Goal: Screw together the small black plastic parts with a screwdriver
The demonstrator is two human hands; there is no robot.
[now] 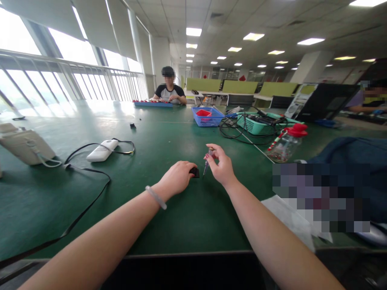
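Note:
My left hand (178,177) rests on the green table (169,137), fingers curled over a small black part (195,172) that it pins down. My right hand (220,163) is closed around a thin screwdriver (207,162) with a clear handle, held nearly upright. The screwdriver's tip points down at the table just right of the black part. A pale bracelet circles my left wrist.
A white power bank (102,150) with a black cable lies left, a beige device (26,146) further left. A blue basket (208,116), a green basket of cables (256,125) and a red-capped bottle (286,145) stand behind. One person sits at the far end, another at right.

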